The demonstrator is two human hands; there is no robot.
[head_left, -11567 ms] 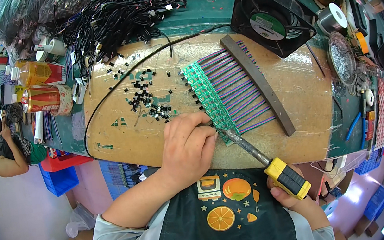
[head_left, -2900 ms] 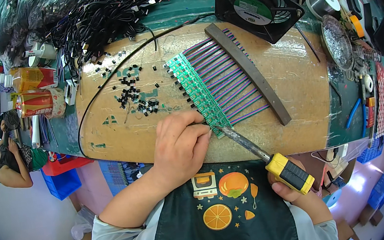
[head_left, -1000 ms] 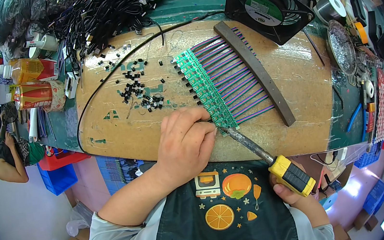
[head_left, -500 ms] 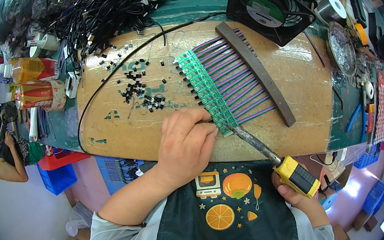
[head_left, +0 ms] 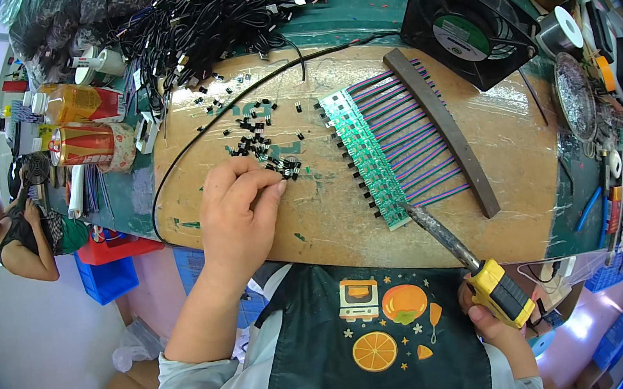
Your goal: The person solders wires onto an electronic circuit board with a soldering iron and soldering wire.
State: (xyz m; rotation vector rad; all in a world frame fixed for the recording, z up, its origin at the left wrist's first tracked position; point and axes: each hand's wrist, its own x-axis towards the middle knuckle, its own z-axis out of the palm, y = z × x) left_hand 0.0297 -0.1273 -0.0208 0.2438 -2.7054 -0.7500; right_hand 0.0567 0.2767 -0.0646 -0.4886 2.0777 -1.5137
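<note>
My left hand (head_left: 239,216) is at the near edge of a scatter of small black parts with metal legs (head_left: 251,144). Its fingers are curled, thumb and forefinger drawn together; whatever they pinch is too small to make out. A soldering iron (head_left: 498,294) with a yellow and black handle is gripped in my right hand (head_left: 495,321). Its tip meets the near end of a green circuit board panel (head_left: 366,157). Black parts stick out along the panel's left side, and coloured ribbon wires (head_left: 410,151) run right from it beneath a dark curved bar (head_left: 451,148).
A brown work board (head_left: 316,229) lies on the green table. A black cable (head_left: 219,116) arcs across it. Black cables (head_left: 225,17) are heaped at the back, beside a black fan (head_left: 463,29). A solder spool (head_left: 559,32) stands right; cans and bottles (head_left: 92,141) stand left. Another person (head_left: 13,226) is far left.
My left hand has left the circuit board panel and moved left to the loose black parts. The soldering iron stays at the panel's near end. The whole view has shifted slightly.
</note>
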